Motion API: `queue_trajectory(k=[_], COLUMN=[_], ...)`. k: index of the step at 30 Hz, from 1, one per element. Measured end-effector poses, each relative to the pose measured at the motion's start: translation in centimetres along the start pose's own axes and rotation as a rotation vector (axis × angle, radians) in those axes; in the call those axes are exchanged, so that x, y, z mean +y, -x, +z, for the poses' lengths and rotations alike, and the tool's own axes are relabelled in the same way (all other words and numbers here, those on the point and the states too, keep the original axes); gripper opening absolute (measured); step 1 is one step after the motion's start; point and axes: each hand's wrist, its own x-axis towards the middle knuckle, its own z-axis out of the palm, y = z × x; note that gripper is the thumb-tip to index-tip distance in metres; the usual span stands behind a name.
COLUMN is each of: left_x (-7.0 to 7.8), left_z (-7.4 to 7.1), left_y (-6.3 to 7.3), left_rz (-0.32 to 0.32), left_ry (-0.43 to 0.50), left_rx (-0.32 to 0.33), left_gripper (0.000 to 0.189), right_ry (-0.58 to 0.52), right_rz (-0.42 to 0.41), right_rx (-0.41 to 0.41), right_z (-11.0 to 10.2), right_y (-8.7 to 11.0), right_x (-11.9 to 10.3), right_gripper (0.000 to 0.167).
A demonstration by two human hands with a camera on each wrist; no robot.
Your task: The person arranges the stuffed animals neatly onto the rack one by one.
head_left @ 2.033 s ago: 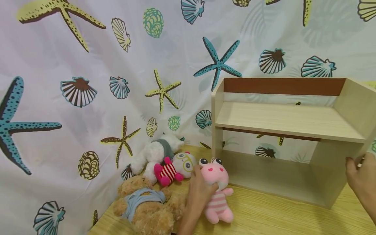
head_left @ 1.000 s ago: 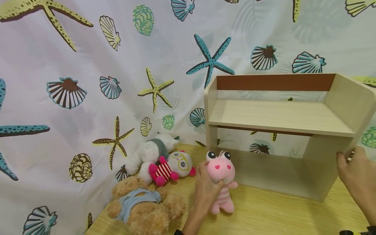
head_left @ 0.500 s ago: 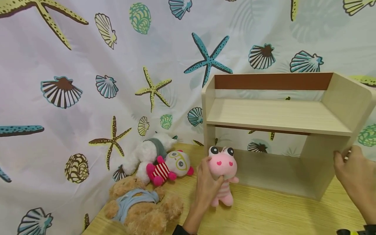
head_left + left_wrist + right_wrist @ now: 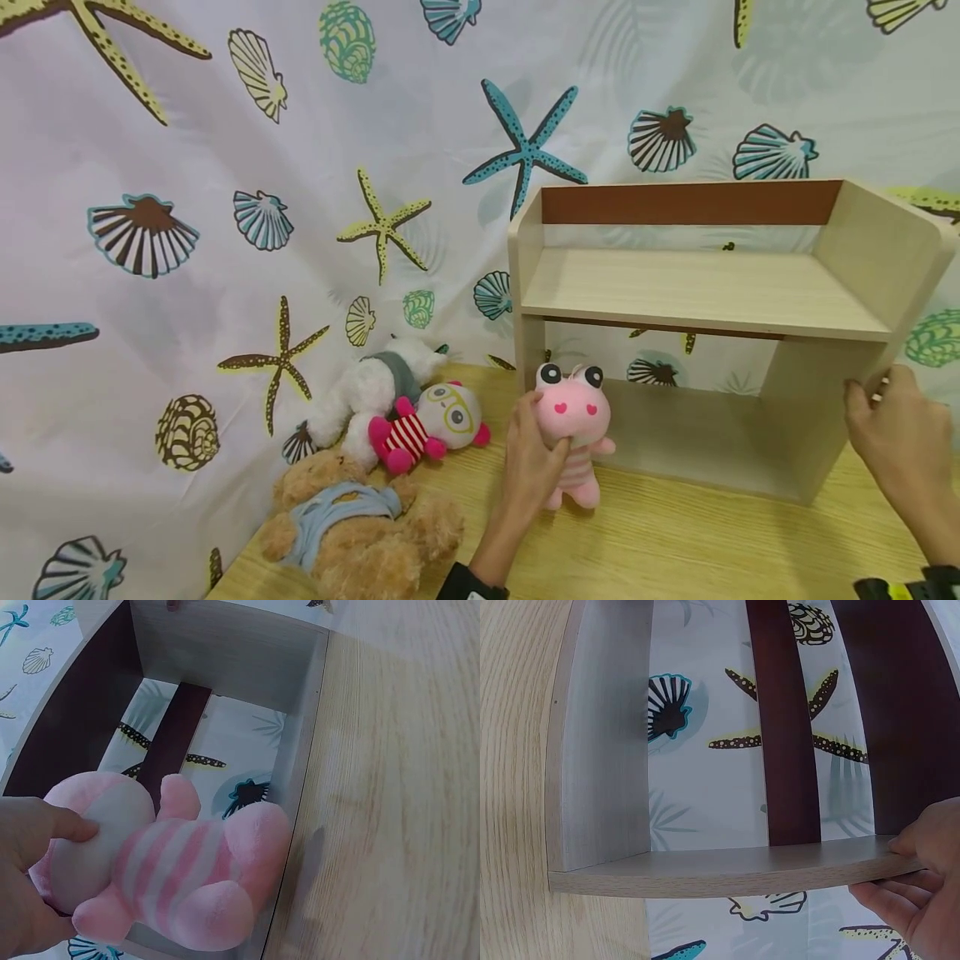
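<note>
A pink plush toy (image 4: 574, 412) with big eyes, heart-shaped nostrils and a striped belly is in my left hand (image 4: 531, 454). The thumb presses its pale chin in the left wrist view, where the striped body (image 4: 176, 870) lies across the shelf opening. In the head view the toy is upright before the lower left compartment of a two-level wooden shelf (image 4: 705, 292). My right hand (image 4: 903, 450) grips the front edge of the shelf's right side panel; in the right wrist view the thumb and fingers lie on either side of that panel (image 4: 727, 874).
Left of my left hand, a brown teddy bear (image 4: 367, 533) in a blue shirt lies on the wooden table (image 4: 675, 550). Behind it are a pink-and-white panda plush (image 4: 427, 425) and a white plush (image 4: 375, 383). A seashell-print curtain (image 4: 285, 150) hangs behind everything.
My left hand has lifted the pink plush toy and carried it rightward to the shelf's lower left opening. My right hand keeps its grip on the side panel. The head view has shifted slightly.
</note>
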Motion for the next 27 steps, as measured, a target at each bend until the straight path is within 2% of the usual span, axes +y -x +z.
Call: queue_trajectory(k=[12, 21, 27], left_x=[-0.3, -1.1, -1.5], left_z=[0.9, 1.7, 2.2], left_y=[-0.6, -0.7, -0.8], left_rz=[0.039, 0.045, 0.064], left_ry=[0.030, 0.068, 0.047], left_rx=[0.025, 0.029, 0.038], left_gripper=[0.069, 0.067, 0.067], right_ry=[0.009, 0.026, 0.020], right_rz=[0.011, 0.019, 0.022], right_rx=[0.011, -0.010, -0.014], right_z=[0.3, 0.4, 0.3], right_y=[0.2, 0.2, 0.2], right_x=[-0.1, 0.0, -0.1], right_gripper=[0.025, 0.024, 0.025])
